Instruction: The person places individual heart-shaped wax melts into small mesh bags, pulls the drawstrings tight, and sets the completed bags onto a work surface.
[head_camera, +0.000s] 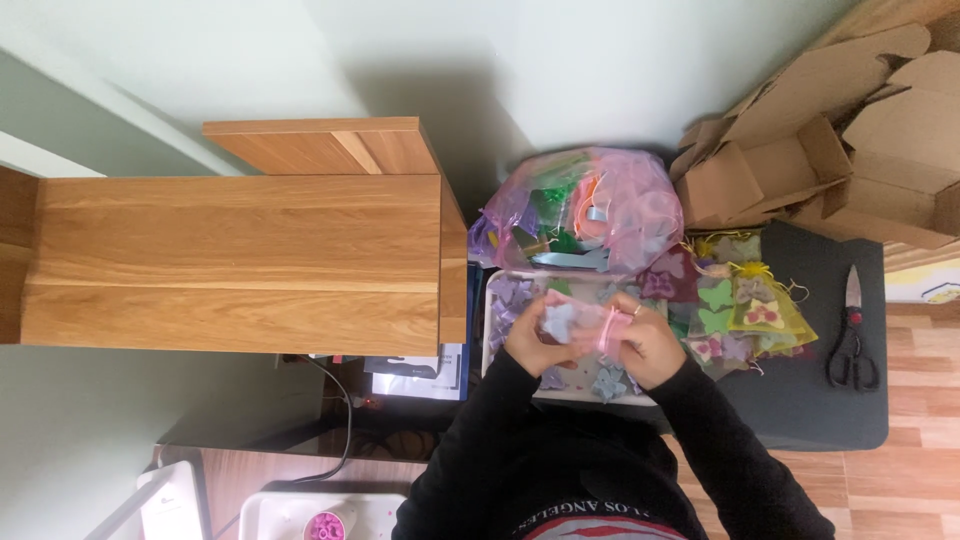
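Black sleeves (560, 440), both hands (590, 340) pinching pink pouch (585, 325)

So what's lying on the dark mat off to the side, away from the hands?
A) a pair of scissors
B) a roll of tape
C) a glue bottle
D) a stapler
A: a pair of scissors with black handles lies on the dark mat, apart from both hands, which are busy with a small pink mesh pouch over the tray.

small sheer pink pouch (585, 328), held up.
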